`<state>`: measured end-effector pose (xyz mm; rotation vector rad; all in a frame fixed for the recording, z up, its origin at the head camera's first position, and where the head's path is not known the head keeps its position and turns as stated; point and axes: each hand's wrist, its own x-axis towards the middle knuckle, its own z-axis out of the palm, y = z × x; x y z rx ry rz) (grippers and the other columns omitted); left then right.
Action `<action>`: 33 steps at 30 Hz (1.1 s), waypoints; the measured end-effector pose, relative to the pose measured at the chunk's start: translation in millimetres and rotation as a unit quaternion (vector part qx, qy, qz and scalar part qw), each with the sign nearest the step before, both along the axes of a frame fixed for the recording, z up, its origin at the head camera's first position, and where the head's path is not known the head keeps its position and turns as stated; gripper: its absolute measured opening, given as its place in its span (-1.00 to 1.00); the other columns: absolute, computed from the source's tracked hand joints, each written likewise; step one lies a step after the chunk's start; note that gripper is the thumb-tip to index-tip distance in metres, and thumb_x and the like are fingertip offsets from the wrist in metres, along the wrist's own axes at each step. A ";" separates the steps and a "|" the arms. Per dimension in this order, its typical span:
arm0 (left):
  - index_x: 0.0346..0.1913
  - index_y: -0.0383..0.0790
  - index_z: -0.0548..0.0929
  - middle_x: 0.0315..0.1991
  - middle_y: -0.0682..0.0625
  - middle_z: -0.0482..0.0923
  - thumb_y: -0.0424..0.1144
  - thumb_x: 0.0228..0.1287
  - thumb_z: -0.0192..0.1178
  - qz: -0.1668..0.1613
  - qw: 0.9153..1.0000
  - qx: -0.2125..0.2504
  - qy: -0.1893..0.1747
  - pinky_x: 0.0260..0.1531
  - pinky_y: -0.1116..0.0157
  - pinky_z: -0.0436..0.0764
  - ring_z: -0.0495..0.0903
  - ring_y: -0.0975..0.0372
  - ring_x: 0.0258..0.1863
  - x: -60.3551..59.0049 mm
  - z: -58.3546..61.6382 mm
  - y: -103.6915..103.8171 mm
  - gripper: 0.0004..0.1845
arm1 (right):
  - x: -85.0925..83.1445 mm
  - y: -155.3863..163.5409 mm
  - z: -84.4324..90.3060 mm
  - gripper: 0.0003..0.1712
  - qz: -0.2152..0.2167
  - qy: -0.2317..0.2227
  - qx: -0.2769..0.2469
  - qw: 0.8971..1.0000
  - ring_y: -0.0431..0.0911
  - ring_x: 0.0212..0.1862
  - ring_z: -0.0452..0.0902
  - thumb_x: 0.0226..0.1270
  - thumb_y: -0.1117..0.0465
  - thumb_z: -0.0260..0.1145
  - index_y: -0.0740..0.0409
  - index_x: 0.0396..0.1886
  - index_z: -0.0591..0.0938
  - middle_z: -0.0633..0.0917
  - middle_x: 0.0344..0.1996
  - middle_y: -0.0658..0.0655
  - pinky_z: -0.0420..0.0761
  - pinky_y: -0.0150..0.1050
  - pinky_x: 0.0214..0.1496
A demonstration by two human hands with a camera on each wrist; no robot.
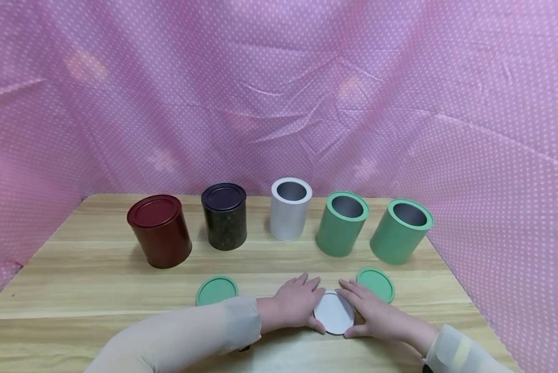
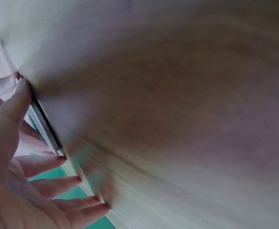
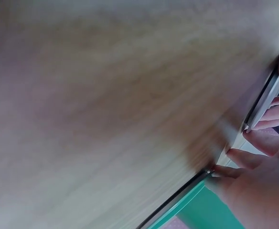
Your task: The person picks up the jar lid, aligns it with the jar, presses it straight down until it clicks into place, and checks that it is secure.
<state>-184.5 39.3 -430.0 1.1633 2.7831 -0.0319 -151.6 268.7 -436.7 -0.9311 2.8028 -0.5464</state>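
A round white lid (image 1: pixel 335 312) lies flat on the wooden table, between both hands. From its left side my left hand (image 1: pixel 297 303) holds the rim with thumb and index finger, the other fingers spread. My right hand (image 1: pixel 372 311) holds the opposite side the same way. In the left wrist view, the left thumb and index finger (image 2: pixel 41 166) meet the lid's dark-edged rim at two ends. Past the right hand lies a green lid (image 1: pixel 376 284), its near part close to the fingers. Another green lid (image 1: pixel 217 290) sits beyond the left forearm, which partly hides it.
Farther back stand a white can (image 1: pixel 288 217) and two green cans (image 1: pixel 339 233), all with uncovered tops. A black can (image 1: pixel 226 220) and a dark red can (image 1: pixel 162 235), both lidded, stand to the left. Pink dotted cloth (image 1: pixel 279 103) hangs behind and around the table.
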 end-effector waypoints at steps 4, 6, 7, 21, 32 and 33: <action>0.31 -0.02 0.46 0.38 -0.03 0.35 0.47 -0.08 0.23 -0.004 1.000 -0.002 0.010 0.27 0.12 0.45 0.36 -0.04 0.35 0.7 1.0 3.0 -0.07 | 1.2 2.4 1.1 -0.01 0.000 -0.008 -0.004 1.000 0.44 0.37 0.15 0.10 -0.28 0.36 0.31 0.33 0.36 0.30 0.38 0.41 0.26 0.37 0.28; 0.30 -0.02 0.47 0.38 -0.04 0.36 0.47 -0.09 0.24 -0.002 1.000 -0.002 0.007 0.26 0.11 0.46 0.36 -0.05 0.35 1.4 1.5 4.7 -0.07 | 1.5 4.0 1.6 -0.01 -0.001 -0.016 -0.010 1.000 0.44 0.38 0.14 0.09 -0.27 0.37 0.30 0.34 0.36 0.29 0.39 0.40 0.25 0.38 0.29; 0.30 -0.02 0.47 0.38 -0.04 0.36 0.47 -0.09 0.24 -0.001 1.000 -0.002 0.005 0.25 0.10 0.47 0.36 -0.06 0.35 1.8 2.0 5.5 -0.08 | 1.6 4.9 1.6 -0.01 -0.001 -0.018 -0.013 1.000 0.44 0.38 0.14 0.08 -0.27 0.37 0.30 0.34 0.36 0.29 0.39 0.41 0.24 0.38 0.29; 0.30 -0.04 0.48 0.31 -0.06 0.46 0.39 -0.09 0.32 0.004 0.998 0.049 -0.035 0.04 0.07 0.62 0.46 -0.06 0.27 -1.1 5.5 5.8 -0.10 | -0.3 8.5 5.3 0.02 -0.002 -0.022 -0.053 0.998 0.29 0.36 0.27 0.03 -0.22 0.46 0.35 0.33 0.36 0.37 0.36 0.34 0.33 0.29 0.27; 0.21 -0.05 0.52 0.02 0.06 0.60 0.30 -0.11 0.41 0.008 0.994 0.102 -0.037 -0.27 0.30 0.62 0.58 0.20 -0.01 -11.3 7.7 0.3 -0.18 | -11.8 6.1 9.6 0.03 -0.001 -0.005 -0.055 0.998 0.26 0.29 0.37 0.00 -0.10 0.52 0.39 0.34 0.33 0.40 0.31 0.39 0.41 0.23 0.24; 0.22 -0.07 0.52 0.01 0.07 0.60 0.29 -0.11 0.41 0.005 0.994 0.106 -0.036 -0.26 0.31 0.62 0.59 0.21 -0.02 -12.5 8.6 0.2 -0.18 | -12.8 6.2 10.5 0.02 0.001 0.003 -0.057 0.998 0.27 0.28 0.39 -0.01 -0.08 0.53 0.40 0.32 0.33 0.42 0.29 0.40 0.42 0.22 0.24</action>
